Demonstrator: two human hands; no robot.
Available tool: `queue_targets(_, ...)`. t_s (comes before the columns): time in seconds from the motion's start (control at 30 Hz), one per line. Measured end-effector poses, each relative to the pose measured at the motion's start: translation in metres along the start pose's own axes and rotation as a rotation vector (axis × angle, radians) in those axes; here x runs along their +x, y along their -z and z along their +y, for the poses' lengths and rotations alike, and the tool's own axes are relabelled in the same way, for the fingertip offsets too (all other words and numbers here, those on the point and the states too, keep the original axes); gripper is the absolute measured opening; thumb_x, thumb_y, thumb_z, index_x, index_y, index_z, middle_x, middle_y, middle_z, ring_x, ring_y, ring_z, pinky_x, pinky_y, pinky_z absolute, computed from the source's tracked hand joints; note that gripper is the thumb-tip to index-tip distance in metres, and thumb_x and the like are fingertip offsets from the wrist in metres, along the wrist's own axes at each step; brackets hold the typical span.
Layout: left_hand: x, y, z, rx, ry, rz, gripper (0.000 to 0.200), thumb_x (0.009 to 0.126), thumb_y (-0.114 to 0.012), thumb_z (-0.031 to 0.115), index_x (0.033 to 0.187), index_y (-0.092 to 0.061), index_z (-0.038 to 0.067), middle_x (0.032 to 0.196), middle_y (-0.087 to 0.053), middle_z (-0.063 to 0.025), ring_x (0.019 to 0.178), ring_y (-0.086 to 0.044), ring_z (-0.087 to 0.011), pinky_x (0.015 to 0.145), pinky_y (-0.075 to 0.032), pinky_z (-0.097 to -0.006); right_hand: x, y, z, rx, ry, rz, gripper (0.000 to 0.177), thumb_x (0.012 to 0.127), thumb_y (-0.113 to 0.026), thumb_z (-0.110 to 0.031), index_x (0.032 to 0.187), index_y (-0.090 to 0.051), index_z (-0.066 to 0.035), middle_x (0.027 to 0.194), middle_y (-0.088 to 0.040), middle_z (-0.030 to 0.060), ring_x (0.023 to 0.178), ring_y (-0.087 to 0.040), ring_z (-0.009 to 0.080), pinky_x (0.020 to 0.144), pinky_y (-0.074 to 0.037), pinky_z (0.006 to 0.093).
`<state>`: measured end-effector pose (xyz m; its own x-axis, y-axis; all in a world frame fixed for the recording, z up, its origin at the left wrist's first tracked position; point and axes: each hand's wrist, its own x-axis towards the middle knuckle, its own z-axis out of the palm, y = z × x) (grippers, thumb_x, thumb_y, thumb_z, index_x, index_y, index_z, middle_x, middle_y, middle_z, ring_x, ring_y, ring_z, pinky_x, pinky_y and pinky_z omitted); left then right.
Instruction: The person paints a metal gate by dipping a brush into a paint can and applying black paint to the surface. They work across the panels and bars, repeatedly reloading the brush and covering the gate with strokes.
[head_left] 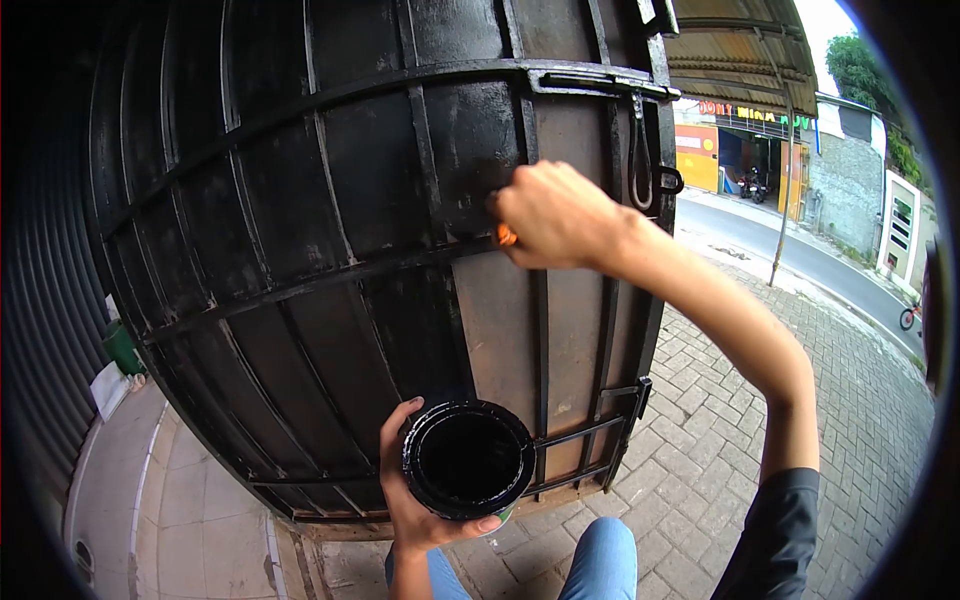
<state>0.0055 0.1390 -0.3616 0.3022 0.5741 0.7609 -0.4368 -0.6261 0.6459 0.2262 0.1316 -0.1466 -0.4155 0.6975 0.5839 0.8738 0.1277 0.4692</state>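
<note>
My left hand (408,508) is wrapped round a paint can (526,450), low in front of my knees. Black paint coats the can's rim and its inside looks dark. Higher up, my right hand (560,215) is closed round a paintbrush with an orange handle (506,235), held against or just in front of the metal gate (375,160). The bristles are hidden behind my fingers. Glossy black covers the gate's upper and left panels, while several lower right panels (500,330) show dull brown.
Raised bars cross the gate, with a sliding bolt (590,80) and a hanging handle (640,160) at its right edge. Brick paving (690,440) lies to the right, towards a road (760,225). A corrugated shutter (45,280) and a green container (122,350) are at the left.
</note>
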Motion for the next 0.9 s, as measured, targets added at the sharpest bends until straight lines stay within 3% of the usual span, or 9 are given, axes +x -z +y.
queue_targets(0.2,-0.003,0.001,0.002,-0.007,0.01,0.014,0.119,0.047,-0.091,0.043,0.136,-0.03,-0.006,0.112,-0.061,-0.0184,0.104,-0.064,-0.029,0.095,-0.052,-0.0391,0.009,-0.011,0.002,0.207,-0.078,0.129,0.022,0.071,-0.063,-0.016,0.067,-0.066,0.005,0.066,-0.063,0.0262,0.069,-0.066,0.042,0.069,-0.056,0.0457)
queue_targets(0.3,-0.004,0.002,0.002,-0.006,0.004,0.004,0.119,0.046,-0.091,0.044,0.136,-0.03,-0.006,0.112,-0.062,-0.018,0.104,-0.064,-0.0287,0.095,-0.052,-0.039,0.016,-0.011,0.013,0.547,-0.305,0.173,0.025,0.076,-0.063,-0.018,0.067,-0.066,0.005,0.062,-0.061,0.0255,0.066,-0.067,0.0373,0.066,-0.055,0.0411)
queue_targets(0.4,-0.006,0.0,0.004,-0.011,0.01,-0.002,0.119,0.046,-0.091,0.044,0.136,-0.03,-0.006,0.112,-0.062,-0.0177,0.104,-0.064,-0.0284,0.095,-0.052,-0.0388,0.023,-0.023,0.006,0.677,-0.282,0.328,0.025,0.078,-0.063,-0.018,0.069,-0.067,0.005,0.059,-0.061,0.0225,0.062,-0.067,0.0343,0.066,-0.055,0.0392)
queue_targets(0.43,-0.005,-0.001,0.005,-0.013,0.011,-0.002,0.119,0.046,-0.091,0.044,0.136,-0.03,-0.006,0.112,-0.062,-0.0176,0.103,-0.065,-0.0283,0.095,-0.052,-0.0387,0.024,-0.031,0.003,0.685,-0.199,0.417,0.023,0.079,-0.06,-0.017,0.073,-0.068,0.004,0.058,-0.062,0.0196,0.058,-0.066,0.0325,0.065,-0.055,0.0373)
queue_targets(0.5,-0.006,0.001,0.005,0.017,-0.005,-0.001,0.119,0.046,-0.091,0.044,0.136,-0.03,-0.006,0.112,-0.062,-0.0174,0.103,-0.065,-0.0282,0.095,-0.052,-0.0386,0.02,-0.036,0.002,0.789,-0.149,0.405,0.019,0.083,-0.055,-0.009,0.081,-0.068,0.004,0.059,-0.065,0.0107,0.056,-0.067,0.0143,0.057,-0.053,0.0259)
queue_targets(0.6,-0.006,0.004,0.005,0.017,-0.002,0.007,0.12,0.046,-0.091,0.044,0.136,-0.03,-0.006,0.111,-0.062,-0.0171,0.103,-0.065,-0.0281,0.095,-0.052,-0.0386,0.005,-0.035,0.018,0.832,-0.205,0.38,0.019,0.084,-0.052,-0.006,0.08,-0.068,0.003,0.06,-0.064,0.0084,0.055,-0.065,0.0122,0.055,-0.051,0.0253)
queue_targets(0.7,-0.007,0.004,0.006,0.008,0.015,0.023,0.119,0.046,-0.091,0.044,0.136,-0.03,-0.005,0.111,-0.062,-0.0167,0.103,-0.065,-0.0279,0.095,-0.052,-0.0388,-0.009,-0.031,0.043,0.816,-0.367,0.349,0.018,0.079,-0.062,-0.015,0.079,-0.069,0.002,0.059,-0.063,0.0156,0.055,-0.066,0.0204,0.061,-0.052,0.0319)
queue_targets(0.8,-0.007,0.007,0.003,0.008,0.011,0.022,0.119,0.046,-0.091,0.043,0.136,-0.03,-0.005,0.111,-0.062,-0.0165,0.103,-0.065,-0.0279,0.096,-0.052,-0.0389,-0.019,-0.021,0.048,0.54,-0.272,0.461,0.021,0.078,-0.062,-0.015,0.081,-0.069,0.004,0.065,-0.063,0.0228,0.063,-0.067,0.034,0.065,-0.054,0.036)
queue_targets(0.9,-0.007,0.011,0.002,0.015,0.015,0.025,0.119,0.046,-0.091,0.042,0.136,-0.03,-0.004,0.111,-0.062,-0.0166,0.103,-0.065,-0.028,0.095,-0.052,-0.0389,-0.022,-0.011,0.038,0.453,-0.303,0.384,0.017,0.077,-0.062,-0.015,0.079,-0.07,0.001,0.066,-0.064,0.0225,0.065,-0.067,0.0361,0.067,-0.055,0.0382)
